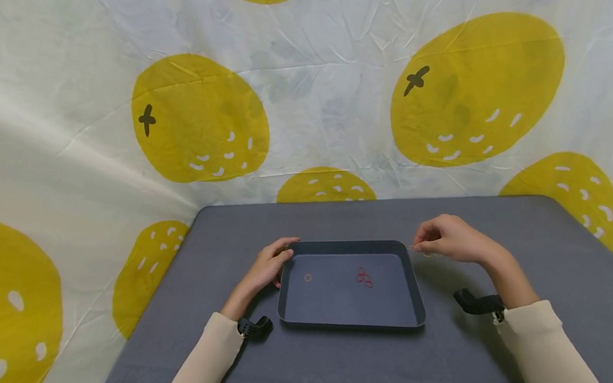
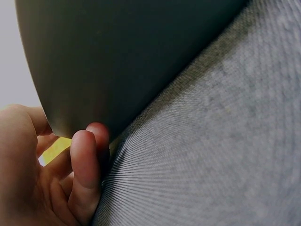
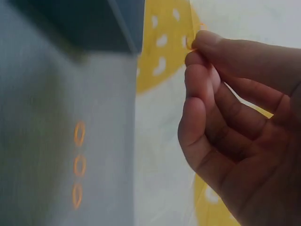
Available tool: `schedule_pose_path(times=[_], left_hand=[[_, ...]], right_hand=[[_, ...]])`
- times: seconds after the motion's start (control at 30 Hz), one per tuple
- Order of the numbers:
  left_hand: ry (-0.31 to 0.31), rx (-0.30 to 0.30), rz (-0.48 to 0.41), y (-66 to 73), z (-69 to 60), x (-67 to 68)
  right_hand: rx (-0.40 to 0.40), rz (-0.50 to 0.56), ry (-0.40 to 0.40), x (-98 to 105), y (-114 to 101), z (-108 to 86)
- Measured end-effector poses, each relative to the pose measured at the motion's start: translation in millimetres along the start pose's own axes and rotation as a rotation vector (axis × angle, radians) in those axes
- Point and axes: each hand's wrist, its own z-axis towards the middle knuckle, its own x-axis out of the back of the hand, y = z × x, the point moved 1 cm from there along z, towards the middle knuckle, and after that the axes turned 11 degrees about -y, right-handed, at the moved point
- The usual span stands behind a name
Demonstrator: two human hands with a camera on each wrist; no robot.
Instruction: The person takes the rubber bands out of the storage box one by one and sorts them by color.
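Note:
A dark grey tray (image 1: 336, 305) lies on the table, with a small cluster of red rubber bands (image 1: 365, 278) right of its middle and one orange rubber band (image 1: 308, 277) toward its left side. My left hand (image 1: 265, 267) grips the tray's far left corner, thumb at the rim and fingers against the outer wall (image 2: 122, 56). Past the tray's right edge, my right hand (image 1: 451, 239) is raised above the table, pinching an orange rubber band (image 3: 189, 43) between thumb and fingertip. Three orange rubber bands (image 3: 79, 165) lie in a row on the table near the right hand.
The grey cloth-covered table (image 1: 351, 369) extends around the tray on every side. Behind it hangs a white curtain (image 1: 328, 113) printed with large yellow fruit. A black wrist strap (image 1: 477, 303) sits on the right wrist, another (image 1: 254, 327) on the left.

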Motion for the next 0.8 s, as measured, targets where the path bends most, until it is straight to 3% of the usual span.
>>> schedule_pose_path(times=[0.23,0.47,0.8], left_hand=[[0.007,0.006,0.004,4.2,0.1,-1.0],[0.003,0.015,0.007,5.0,-0.8,-0.8],[0.019,0.018,0.022,2.8,-4.4,1.0]], right_hand=[[-0.077,0.020,0.026,15.3,46.3,-11.3],[-0.190,0.026,0.012,15.3,92.3,-21.4],[-0.252,0.014,0.006,10.6,112.2,-21.7]])
